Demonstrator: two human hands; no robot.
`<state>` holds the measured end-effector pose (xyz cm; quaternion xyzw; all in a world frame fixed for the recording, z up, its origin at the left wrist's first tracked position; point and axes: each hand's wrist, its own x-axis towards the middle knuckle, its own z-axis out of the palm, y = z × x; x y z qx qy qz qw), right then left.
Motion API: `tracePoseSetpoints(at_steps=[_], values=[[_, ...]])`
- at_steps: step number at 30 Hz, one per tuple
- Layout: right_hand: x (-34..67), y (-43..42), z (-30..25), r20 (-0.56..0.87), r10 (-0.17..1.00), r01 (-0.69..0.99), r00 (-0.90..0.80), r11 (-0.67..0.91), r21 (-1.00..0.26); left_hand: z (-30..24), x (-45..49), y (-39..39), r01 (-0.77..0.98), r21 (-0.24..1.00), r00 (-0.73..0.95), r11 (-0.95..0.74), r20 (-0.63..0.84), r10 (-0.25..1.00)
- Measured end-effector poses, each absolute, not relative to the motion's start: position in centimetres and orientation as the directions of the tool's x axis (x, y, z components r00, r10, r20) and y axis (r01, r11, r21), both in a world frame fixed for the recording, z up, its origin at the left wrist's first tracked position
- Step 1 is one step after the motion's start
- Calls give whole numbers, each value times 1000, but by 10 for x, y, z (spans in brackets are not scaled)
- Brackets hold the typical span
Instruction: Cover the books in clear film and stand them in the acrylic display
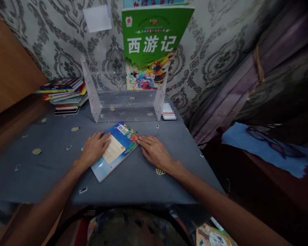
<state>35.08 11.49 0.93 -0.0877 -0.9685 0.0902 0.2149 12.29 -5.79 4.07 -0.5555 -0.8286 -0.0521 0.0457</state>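
One head-worn camera looks forward and down from just behind the grey table (48,181) — close above the left hand (94,149) and right hand (154,152), facing the papered wall (215,44)

From my place I see the paperback (119,150) only in part: the left hand (93,149) hides one side, and the right hand (154,152) covers a corner. Its barcode (121,128) and cream label (114,148) are too small for me to read. Next to the acrylic stand (123,106), a white stack (168,112) is blurred into squares, so I cannot tell what it is. The top edge cuts off a blue book (154,2), and the bottom edge cuts off a colourful book (212,236). The eyeglasses (272,143) look blurred.
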Motion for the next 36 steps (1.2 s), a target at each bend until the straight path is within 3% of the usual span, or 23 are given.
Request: tracePoseSetpoints(at_steps=[6,13,16,18,23,29,32,36], values=[[369,95,10,362,207,122,-909,962,-244,49,149,-83,918,-85,-377,387,113,919],[420,48,14,329,94,29,-940,980,-197,45,178,-140,939,-47,-332,339,118,936],[434,16,10,357,97,46,-929,988,-148,40,184,-161,945,18,-326,327,131,936],[436,-6,2,402,162,120,-901,985,-127,39,186,-172,950,67,-313,306,137,940],[431,-36,-13,612,321,242,-723,947,-210,38,190,-191,950,154,-296,273,154,943],[429,-32,-4,716,245,132,-654,968,-211,40,187,-203,934,268,-279,238,129,952],[428,-27,3,742,208,89,-637,976,-196,47,176,-204,888,400,-282,229,79,956],[422,-16,12,760,218,65,-612,972,-227,66,156,-204,710,675,-205,202,-77,976]])
